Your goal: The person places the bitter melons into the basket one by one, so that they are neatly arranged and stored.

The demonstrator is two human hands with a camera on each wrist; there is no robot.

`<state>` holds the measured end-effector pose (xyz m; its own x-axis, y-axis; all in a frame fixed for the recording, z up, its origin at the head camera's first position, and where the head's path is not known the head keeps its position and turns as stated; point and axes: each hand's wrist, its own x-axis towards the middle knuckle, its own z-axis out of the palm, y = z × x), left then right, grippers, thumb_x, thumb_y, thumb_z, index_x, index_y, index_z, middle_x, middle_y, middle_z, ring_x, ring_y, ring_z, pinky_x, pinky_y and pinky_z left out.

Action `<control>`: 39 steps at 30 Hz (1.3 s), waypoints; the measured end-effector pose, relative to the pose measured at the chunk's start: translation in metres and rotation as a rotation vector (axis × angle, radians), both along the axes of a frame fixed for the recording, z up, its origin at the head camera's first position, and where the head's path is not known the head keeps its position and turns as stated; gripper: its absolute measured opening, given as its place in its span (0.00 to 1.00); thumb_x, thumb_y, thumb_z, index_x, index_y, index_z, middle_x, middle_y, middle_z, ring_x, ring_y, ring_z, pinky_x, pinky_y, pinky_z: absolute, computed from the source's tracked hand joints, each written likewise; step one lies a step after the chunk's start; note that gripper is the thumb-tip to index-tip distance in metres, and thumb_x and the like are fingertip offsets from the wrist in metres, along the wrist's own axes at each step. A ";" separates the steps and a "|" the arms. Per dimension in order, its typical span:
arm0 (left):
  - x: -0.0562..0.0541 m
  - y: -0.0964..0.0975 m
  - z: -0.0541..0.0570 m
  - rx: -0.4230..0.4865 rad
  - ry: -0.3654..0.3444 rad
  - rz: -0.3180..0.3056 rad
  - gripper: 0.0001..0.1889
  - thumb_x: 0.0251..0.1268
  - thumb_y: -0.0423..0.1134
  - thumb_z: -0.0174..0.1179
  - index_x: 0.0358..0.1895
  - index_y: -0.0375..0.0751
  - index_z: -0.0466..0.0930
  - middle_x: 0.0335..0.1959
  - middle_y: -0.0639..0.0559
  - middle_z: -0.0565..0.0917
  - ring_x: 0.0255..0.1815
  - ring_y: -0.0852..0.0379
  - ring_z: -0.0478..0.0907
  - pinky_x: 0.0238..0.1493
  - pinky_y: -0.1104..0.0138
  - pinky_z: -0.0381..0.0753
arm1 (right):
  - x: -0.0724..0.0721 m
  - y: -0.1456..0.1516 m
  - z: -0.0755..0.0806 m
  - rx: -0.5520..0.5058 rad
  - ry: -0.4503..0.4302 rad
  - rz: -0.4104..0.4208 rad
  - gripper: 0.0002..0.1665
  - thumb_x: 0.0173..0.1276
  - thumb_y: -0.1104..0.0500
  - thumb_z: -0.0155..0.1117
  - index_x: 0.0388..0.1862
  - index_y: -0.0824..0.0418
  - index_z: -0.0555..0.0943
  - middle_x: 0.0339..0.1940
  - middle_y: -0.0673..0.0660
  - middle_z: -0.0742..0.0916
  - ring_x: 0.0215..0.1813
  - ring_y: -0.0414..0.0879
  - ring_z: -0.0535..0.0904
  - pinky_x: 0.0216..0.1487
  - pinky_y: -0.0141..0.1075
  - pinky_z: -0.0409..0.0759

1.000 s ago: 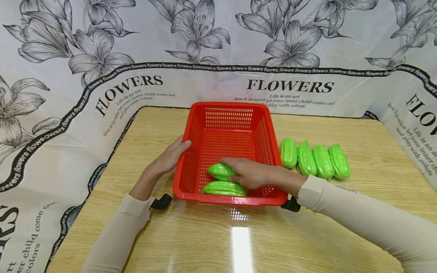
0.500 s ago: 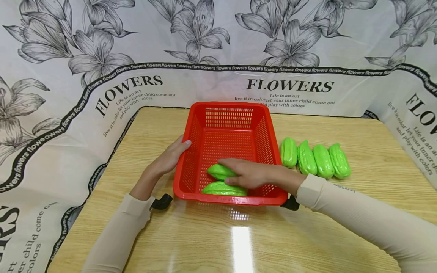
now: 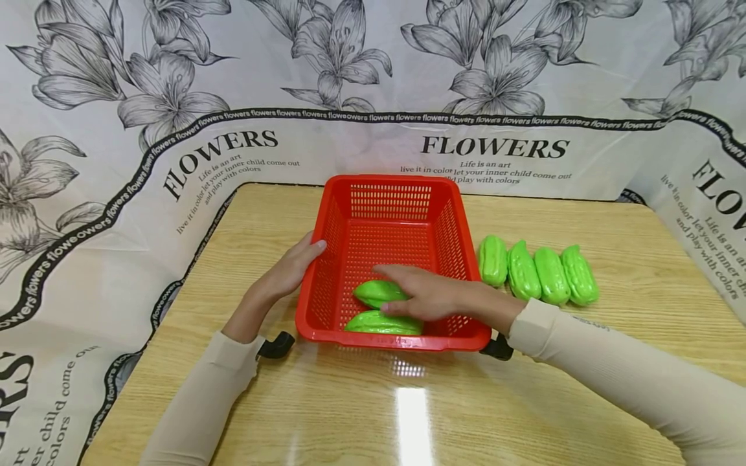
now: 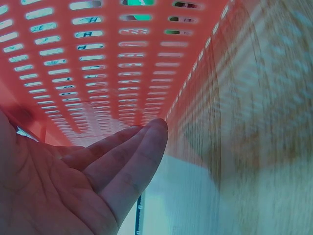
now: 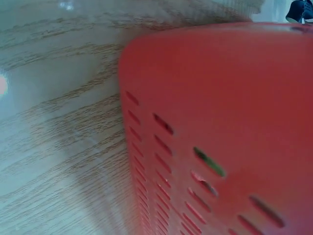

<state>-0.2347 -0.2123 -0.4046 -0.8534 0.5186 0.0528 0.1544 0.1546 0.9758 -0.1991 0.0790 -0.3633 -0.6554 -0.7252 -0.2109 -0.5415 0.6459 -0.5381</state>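
Note:
A red perforated plastic basket [image 3: 344, 338] stands at the middle of the table. My left hand [image 3: 291, 266] holds its left side, thumb over the rim and fingers [image 4: 128, 171] against the outer wall. Inside, at the near end, lie two glossy green bitter melons: a back one [image 3: 372, 294] and a front one [image 3: 368, 322]. Over their right ends is my right hand [image 3: 428, 294], its fingers extended past the back melon and its thumb above the front one. The right wrist view shows only the basket's outer wall [image 5: 220, 88] and the table, with the hand hidden.
Several more bitter melons [image 3: 536, 275] lie in a row on the wooden table [image 3: 326, 408], just right of the basket. A white flower-printed cloth [image 3: 350, 149] hangs behind and along the sides. Black camera mounts show at both wrists.
My right hand has loosened from the back melon, its fingers straightening and rising slightly. Both melons stay in the basket, and the left hand keeps its place.

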 end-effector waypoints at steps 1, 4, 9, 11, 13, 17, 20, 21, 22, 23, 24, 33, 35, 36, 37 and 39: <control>0.000 0.000 0.000 -0.002 -0.001 0.001 0.31 0.85 0.52 0.35 0.82 0.43 0.45 0.61 0.27 0.75 0.54 0.31 0.82 0.46 0.51 0.88 | 0.000 0.000 0.000 -0.008 0.008 -0.002 0.45 0.77 0.48 0.61 0.82 0.62 0.54 0.81 0.61 0.63 0.82 0.58 0.55 0.80 0.54 0.55; 0.000 0.000 0.000 0.000 -0.006 0.000 0.31 0.86 0.52 0.35 0.82 0.44 0.45 0.61 0.27 0.76 0.53 0.32 0.83 0.46 0.51 0.88 | 0.003 0.001 0.003 -0.035 0.035 -0.013 0.44 0.76 0.47 0.62 0.82 0.61 0.56 0.81 0.60 0.64 0.81 0.57 0.57 0.80 0.54 0.56; -0.001 0.000 -0.001 0.003 -0.006 -0.003 0.31 0.86 0.52 0.35 0.82 0.43 0.45 0.61 0.27 0.75 0.54 0.32 0.82 0.46 0.50 0.88 | 0.007 0.006 0.012 -0.101 0.110 -0.049 0.42 0.76 0.48 0.63 0.81 0.59 0.59 0.79 0.59 0.67 0.80 0.57 0.59 0.79 0.55 0.58; -0.001 0.000 -0.001 0.003 -0.008 -0.001 0.31 0.85 0.52 0.35 0.82 0.44 0.45 0.61 0.27 0.75 0.54 0.32 0.83 0.46 0.51 0.88 | 0.009 0.010 0.018 -0.124 0.134 -0.080 0.41 0.75 0.48 0.63 0.80 0.59 0.60 0.79 0.59 0.68 0.80 0.57 0.60 0.79 0.55 0.59; -0.001 0.000 -0.001 0.002 -0.010 0.003 0.31 0.85 0.52 0.35 0.82 0.44 0.46 0.61 0.27 0.76 0.54 0.32 0.83 0.46 0.50 0.88 | 0.009 0.014 0.023 -0.149 0.148 -0.117 0.41 0.75 0.48 0.64 0.80 0.58 0.61 0.78 0.58 0.69 0.80 0.57 0.60 0.78 0.56 0.60; -0.001 0.000 0.000 -0.001 -0.006 0.004 0.31 0.85 0.52 0.35 0.81 0.41 0.46 0.61 0.26 0.75 0.54 0.31 0.82 0.46 0.50 0.88 | 0.009 0.023 0.031 -0.204 0.188 -0.179 0.38 0.75 0.49 0.64 0.79 0.56 0.63 0.77 0.57 0.70 0.79 0.56 0.62 0.77 0.57 0.62; -0.001 0.000 0.000 0.000 -0.007 0.002 0.31 0.85 0.52 0.35 0.81 0.40 0.46 0.61 0.25 0.75 0.54 0.30 0.82 0.46 0.50 0.88 | 0.008 0.031 0.034 -0.251 0.208 -0.212 0.37 0.76 0.50 0.63 0.78 0.56 0.63 0.77 0.56 0.71 0.78 0.56 0.63 0.76 0.57 0.64; -0.001 0.000 0.000 0.001 -0.009 0.002 0.31 0.85 0.52 0.35 0.81 0.41 0.46 0.61 0.26 0.75 0.54 0.30 0.82 0.47 0.50 0.88 | 0.008 0.034 0.035 -0.262 0.214 -0.224 0.37 0.76 0.50 0.63 0.78 0.56 0.64 0.77 0.56 0.71 0.78 0.56 0.64 0.75 0.58 0.65; -0.001 0.000 -0.001 0.000 -0.010 0.001 0.31 0.85 0.52 0.35 0.81 0.41 0.46 0.61 0.26 0.75 0.54 0.30 0.82 0.47 0.50 0.88 | 0.008 0.037 0.035 -0.273 0.218 -0.236 0.36 0.76 0.50 0.63 0.78 0.57 0.64 0.77 0.56 0.71 0.78 0.56 0.64 0.75 0.58 0.65; -0.001 0.000 -0.001 -0.002 -0.010 0.000 0.31 0.85 0.52 0.35 0.81 0.41 0.46 0.61 0.26 0.75 0.54 0.30 0.82 0.47 0.50 0.88 | 0.008 0.040 0.035 -0.282 0.224 -0.245 0.36 0.76 0.50 0.62 0.78 0.57 0.64 0.77 0.56 0.71 0.78 0.57 0.64 0.75 0.59 0.65; -0.001 0.000 -0.001 -0.003 -0.011 0.000 0.31 0.85 0.52 0.35 0.81 0.41 0.46 0.61 0.26 0.75 0.54 0.30 0.82 0.47 0.50 0.88 | 0.008 0.043 0.036 -0.292 0.224 -0.259 0.36 0.76 0.50 0.62 0.78 0.57 0.64 0.77 0.56 0.71 0.77 0.57 0.64 0.74 0.60 0.65; -0.001 0.000 -0.002 0.000 -0.009 -0.002 0.31 0.85 0.52 0.35 0.82 0.42 0.46 0.61 0.26 0.75 0.54 0.30 0.82 0.45 0.50 0.88 | 0.013 0.068 0.033 -0.372 0.262 -0.386 0.32 0.76 0.54 0.62 0.76 0.56 0.67 0.74 0.57 0.74 0.62 0.60 0.76 0.54 0.57 0.80; -0.001 0.000 -0.001 -0.004 -0.013 0.001 0.31 0.85 0.53 0.35 0.82 0.42 0.46 0.61 0.26 0.75 0.53 0.31 0.83 0.45 0.50 0.89 | 0.014 0.074 0.033 -0.396 0.282 -0.413 0.32 0.75 0.55 0.62 0.75 0.55 0.67 0.73 0.58 0.74 0.62 0.62 0.77 0.49 0.53 0.84; 0.000 0.000 -0.001 -0.006 -0.014 0.001 0.31 0.85 0.53 0.35 0.81 0.42 0.47 0.61 0.27 0.76 0.53 0.31 0.83 0.45 0.50 0.89 | 0.014 0.077 0.033 -0.405 0.288 -0.430 0.32 0.75 0.55 0.62 0.76 0.55 0.67 0.74 0.58 0.74 0.62 0.63 0.77 0.47 0.52 0.85; 0.000 0.000 -0.001 -0.010 -0.015 0.000 0.31 0.85 0.53 0.35 0.81 0.42 0.47 0.60 0.27 0.76 0.52 0.31 0.83 0.45 0.50 0.89 | 0.014 0.081 0.033 -0.415 0.297 -0.447 0.32 0.75 0.55 0.63 0.75 0.55 0.67 0.74 0.58 0.74 0.62 0.64 0.77 0.46 0.52 0.85; 0.000 0.000 0.000 -0.018 -0.019 0.002 0.31 0.85 0.52 0.35 0.81 0.41 0.48 0.60 0.27 0.77 0.51 0.32 0.84 0.44 0.50 0.89 | 0.015 0.089 0.035 -0.430 0.316 -0.475 0.33 0.75 0.56 0.63 0.76 0.56 0.67 0.74 0.60 0.73 0.62 0.67 0.77 0.47 0.56 0.86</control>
